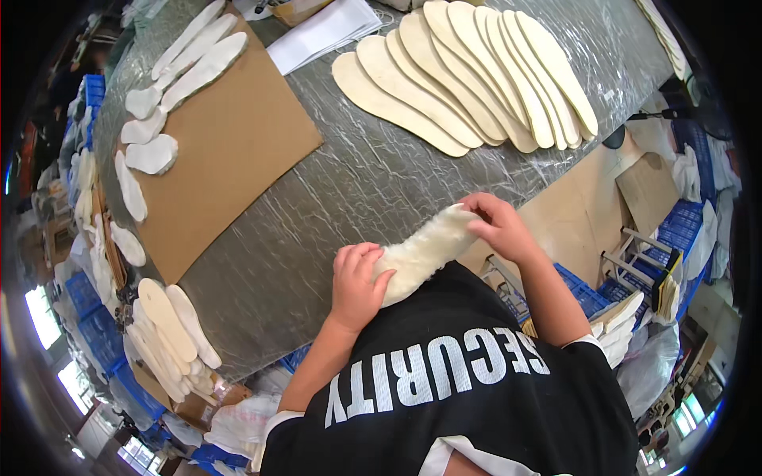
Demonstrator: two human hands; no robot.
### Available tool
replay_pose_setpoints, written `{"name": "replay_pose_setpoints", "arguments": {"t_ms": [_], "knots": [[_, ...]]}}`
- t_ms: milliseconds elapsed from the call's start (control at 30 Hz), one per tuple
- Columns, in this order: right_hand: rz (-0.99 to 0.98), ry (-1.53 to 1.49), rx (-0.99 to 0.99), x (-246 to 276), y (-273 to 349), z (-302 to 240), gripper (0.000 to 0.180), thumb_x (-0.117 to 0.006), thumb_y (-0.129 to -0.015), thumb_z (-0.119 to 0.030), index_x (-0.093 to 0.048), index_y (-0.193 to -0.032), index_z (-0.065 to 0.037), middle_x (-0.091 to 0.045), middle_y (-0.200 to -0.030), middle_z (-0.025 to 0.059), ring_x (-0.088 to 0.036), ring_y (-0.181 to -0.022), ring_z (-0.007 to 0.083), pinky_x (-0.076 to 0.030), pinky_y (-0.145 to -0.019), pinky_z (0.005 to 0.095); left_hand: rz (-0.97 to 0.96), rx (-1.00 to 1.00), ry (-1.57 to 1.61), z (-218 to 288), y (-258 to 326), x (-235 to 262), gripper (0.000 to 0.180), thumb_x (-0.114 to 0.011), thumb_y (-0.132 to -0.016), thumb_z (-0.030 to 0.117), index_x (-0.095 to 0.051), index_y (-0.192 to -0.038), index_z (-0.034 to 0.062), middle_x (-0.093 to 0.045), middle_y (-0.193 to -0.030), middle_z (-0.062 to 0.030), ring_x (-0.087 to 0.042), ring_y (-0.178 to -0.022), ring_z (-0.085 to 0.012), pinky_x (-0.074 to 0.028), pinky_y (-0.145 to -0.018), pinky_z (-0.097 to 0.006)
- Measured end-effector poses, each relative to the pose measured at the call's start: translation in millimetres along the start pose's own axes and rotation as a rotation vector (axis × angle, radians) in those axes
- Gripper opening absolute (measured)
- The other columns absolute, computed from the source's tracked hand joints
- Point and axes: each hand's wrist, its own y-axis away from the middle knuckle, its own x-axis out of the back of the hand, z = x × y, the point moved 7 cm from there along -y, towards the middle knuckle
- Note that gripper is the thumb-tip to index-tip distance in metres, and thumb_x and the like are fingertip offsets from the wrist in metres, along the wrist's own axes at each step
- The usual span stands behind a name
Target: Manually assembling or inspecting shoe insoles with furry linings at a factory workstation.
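Note:
A fluffy cream fleece insole [429,252] is stretched between my hands at the table's near edge, its furry face up. My left hand [357,282] grips the wider end, thumb on top and fingers over the far side. At the other end, my right hand [498,226] pinches the tip between thumb and fingers. Beyond them lies a fanned row of flat cream insoles [432,95], overlapping one another on the table [317,198], which has a clear plastic cover.
On the left, a brown cardboard sheet [222,151] carries several white fleece pieces [206,67] along its edge. More insoles [171,317] are piled at the table's left corner. White paper sheets [325,33] lie at the back. Blue crates [675,234] and a folding metal ladder [643,258] stand at right.

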Motion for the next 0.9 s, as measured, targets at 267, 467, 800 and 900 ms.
{"name": "replay_pose_setpoints", "arguments": {"t_ms": [267,467,800,900], "knots": [[0.189,0.676,0.649,-17.5,27.8,-37.2,0.029,-0.065,-0.055,0.005,-0.055,-0.079,-0.007,-0.061,-0.108,0.0106,-0.055,-0.100,0.0341,-0.047,-0.082,0.0442,-0.049,-0.020,-0.190,-1.8,1.4,-25.5,0.051,-0.078,-0.071,0.020,-0.058,-0.115,0.0036,-0.055,-0.109,-0.0093,-0.049,-0.102,-0.0309,-0.035,-0.092,-0.044],[0.169,0.419,0.358,-2.7,17.5,0.1,0.028,-0.065,-0.065,0.006,-0.058,-0.089,-0.006,-0.062,-0.093,0.0109,-0.061,-0.086,0.0320,-0.050,-0.073,0.0388,-0.236,0.050,-0.024,6.7,-25.8,-24.5,0.053,-0.076,-0.073,0.020,-0.056,-0.119,0.0017,-0.055,-0.110,-0.0128,-0.051,-0.103,-0.0330,-0.038,-0.090,-0.044],[0.495,-0.265,0.041,13.7,22.3,24.7,0.021,-0.063,-0.087,-0.001,-0.059,-0.108,0.000,-0.061,-0.102,0.0087,-0.062,-0.090,0.0145,-0.052,-0.077,0.0273,-0.634,0.229,0.065,8.6,-72.0,-68.6,0.031,-0.072,-0.076,0.010,-0.060,-0.102,-0.0015,-0.061,-0.094,-0.0111,-0.060,-0.085,-0.0246,-0.047,-0.078,-0.035],[0.496,-0.608,-0.125,11.2,37.8,45.2,0.019,-0.055,-0.092,-0.003,-0.059,-0.111,0.001,-0.061,-0.105,0.0092,-0.062,-0.091,0.0148,-0.052,-0.078,0.0274,-0.635,0.436,0.408,-7.7,-67.9,-63.6,0.017,-0.067,-0.079,0.000,-0.060,-0.094,-0.0009,-0.062,-0.090,-0.0052,-0.060,-0.083,-0.0145,-0.047,-0.075,-0.027]]}}
